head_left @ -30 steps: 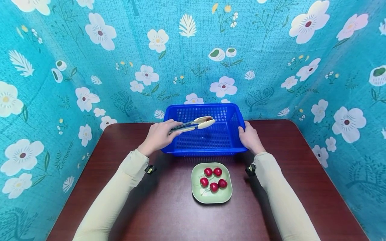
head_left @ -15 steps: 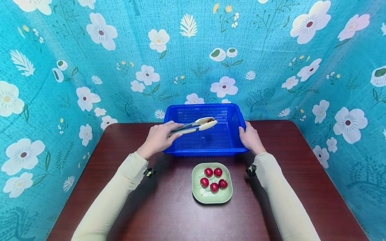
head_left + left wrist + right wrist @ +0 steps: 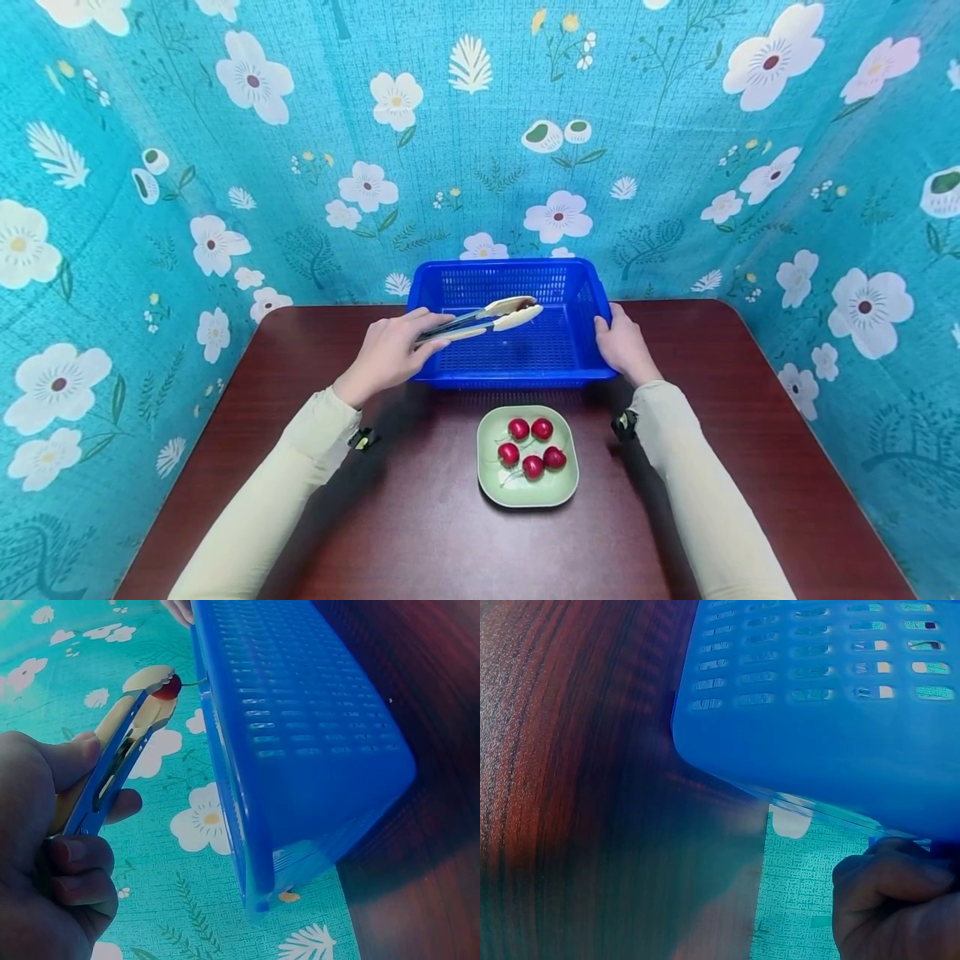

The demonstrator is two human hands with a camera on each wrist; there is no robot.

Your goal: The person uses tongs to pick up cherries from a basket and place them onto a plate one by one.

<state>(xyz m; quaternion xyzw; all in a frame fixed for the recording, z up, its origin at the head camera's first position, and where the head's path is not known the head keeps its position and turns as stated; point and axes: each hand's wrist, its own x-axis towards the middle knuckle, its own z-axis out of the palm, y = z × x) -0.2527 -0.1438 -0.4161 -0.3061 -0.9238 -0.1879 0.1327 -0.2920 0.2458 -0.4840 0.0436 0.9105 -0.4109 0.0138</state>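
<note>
My left hand (image 3: 392,348) grips a pair of tongs (image 3: 112,761) with cream tips over the left part of a blue plastic basket (image 3: 510,379). Between the tong tips in the left wrist view is a red cherry (image 3: 168,688), its thin stem pointing toward the basket. My right hand (image 3: 624,342) holds the basket's right rim; the right wrist view shows its curled fingers (image 3: 892,877) at that edge. In front of the basket sits a pale green square plate (image 3: 528,496) bearing several red cherries (image 3: 532,467) with stems.
All of this is on a dark red-brown wooden table (image 3: 420,533). A teal floral cloth (image 3: 480,125) hangs right behind the basket and along both sides of the table.
My left hand has drawn slightly left and down, the tongs still over the basket with their tips a little further right. The right hand, basket and plate look unmoved.
</note>
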